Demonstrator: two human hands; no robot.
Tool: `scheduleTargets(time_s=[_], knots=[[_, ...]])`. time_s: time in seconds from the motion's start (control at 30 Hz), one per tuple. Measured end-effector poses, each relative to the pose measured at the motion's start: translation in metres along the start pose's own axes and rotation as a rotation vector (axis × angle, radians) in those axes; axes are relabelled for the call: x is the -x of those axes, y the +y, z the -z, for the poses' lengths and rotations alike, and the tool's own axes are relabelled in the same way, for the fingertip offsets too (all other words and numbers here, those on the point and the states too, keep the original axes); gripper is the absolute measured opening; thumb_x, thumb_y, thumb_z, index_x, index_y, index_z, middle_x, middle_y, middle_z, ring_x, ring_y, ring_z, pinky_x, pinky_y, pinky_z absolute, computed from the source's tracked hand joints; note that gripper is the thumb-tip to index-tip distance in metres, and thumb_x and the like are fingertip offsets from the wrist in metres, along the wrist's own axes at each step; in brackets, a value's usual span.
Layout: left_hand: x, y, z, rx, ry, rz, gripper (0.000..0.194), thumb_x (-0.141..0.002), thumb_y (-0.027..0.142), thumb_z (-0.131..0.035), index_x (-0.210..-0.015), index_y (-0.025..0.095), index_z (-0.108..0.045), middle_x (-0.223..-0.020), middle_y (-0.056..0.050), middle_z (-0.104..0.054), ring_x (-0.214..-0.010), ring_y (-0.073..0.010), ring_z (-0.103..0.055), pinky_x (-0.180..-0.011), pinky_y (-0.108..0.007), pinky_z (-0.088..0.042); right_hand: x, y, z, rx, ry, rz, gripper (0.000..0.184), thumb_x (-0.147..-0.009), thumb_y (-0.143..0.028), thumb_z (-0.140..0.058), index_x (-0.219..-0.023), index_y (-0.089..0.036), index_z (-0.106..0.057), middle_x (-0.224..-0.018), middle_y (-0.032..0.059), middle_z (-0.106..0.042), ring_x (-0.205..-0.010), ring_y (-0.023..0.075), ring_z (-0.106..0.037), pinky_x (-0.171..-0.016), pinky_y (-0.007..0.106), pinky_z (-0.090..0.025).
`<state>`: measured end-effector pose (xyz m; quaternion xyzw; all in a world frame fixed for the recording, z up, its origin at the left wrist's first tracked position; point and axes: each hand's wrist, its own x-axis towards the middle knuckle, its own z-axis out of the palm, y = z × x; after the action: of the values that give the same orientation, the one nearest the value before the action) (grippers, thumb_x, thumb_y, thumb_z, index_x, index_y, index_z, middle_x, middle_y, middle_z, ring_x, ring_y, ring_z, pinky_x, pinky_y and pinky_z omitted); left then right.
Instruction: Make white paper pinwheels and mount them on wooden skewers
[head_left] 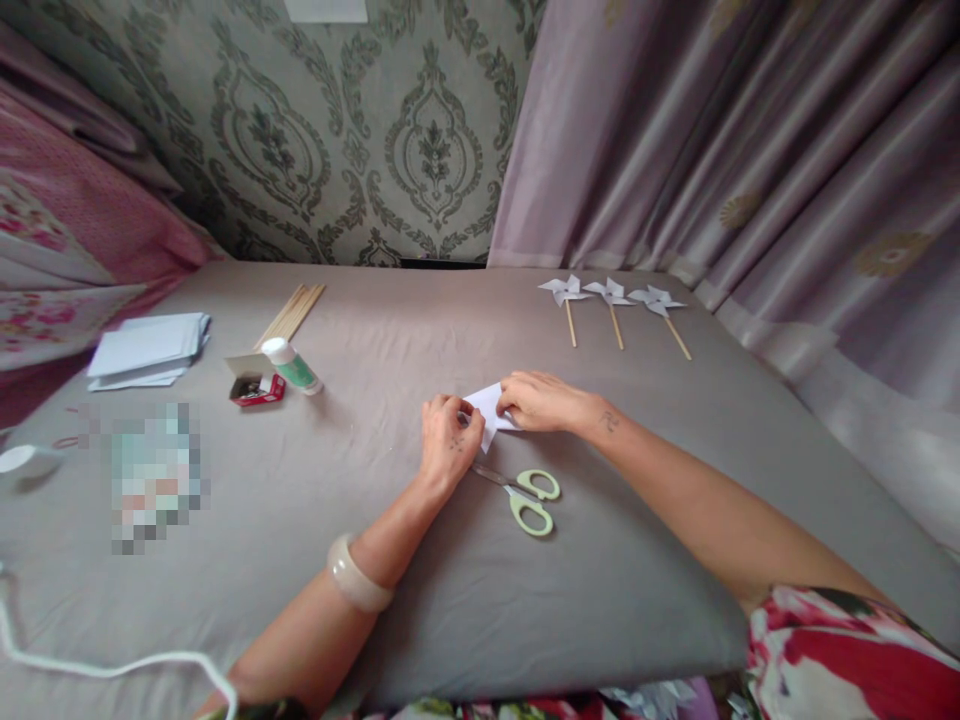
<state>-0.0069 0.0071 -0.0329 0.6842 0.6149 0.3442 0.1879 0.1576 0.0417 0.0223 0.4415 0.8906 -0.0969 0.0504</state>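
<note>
A small piece of white paper (486, 402) with a folded look lies between my two hands, at the middle of the covered surface. My left hand (452, 435) pinches its left side, with thumb and fingers together. At the paper's right side, my right hand (541, 402) grips the edge with bent fingers. Just below the paper rest scissors (534, 503) with pale green handles; their blade tips point toward my left hand and are partly hidden by it.
Three paper pinwheels (613, 292) on sticks lie at the back right. Back left are wooden sticks (291, 315), stacked white paper (150, 348), an open red box (257, 388) of small items and a white-green bottle (292, 367). A white cord (112, 664) runs along the front left.
</note>
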Motion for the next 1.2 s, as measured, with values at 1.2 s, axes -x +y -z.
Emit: scheduleTargets(time_s=[1.2], knots=[[0.003, -0.011, 0.002, -0.265, -0.107, -0.273, 0.016, -0.081, 0.016, -0.052, -0.092, 0.017, -0.063, -0.096, -0.009, -0.063, -0.094, -0.0257, -0.050, -0.086, -0.037, -0.044, 0.052, -0.031, -0.066, -0.230, 0.473, -0.390, 0.008, -0.086, -0.023, -0.057, -0.085, -0.021, -0.064, -0.087, 0.0031, -0.067, -0.082, 0.0171, -0.061, -0.068, 0.026, -0.039]])
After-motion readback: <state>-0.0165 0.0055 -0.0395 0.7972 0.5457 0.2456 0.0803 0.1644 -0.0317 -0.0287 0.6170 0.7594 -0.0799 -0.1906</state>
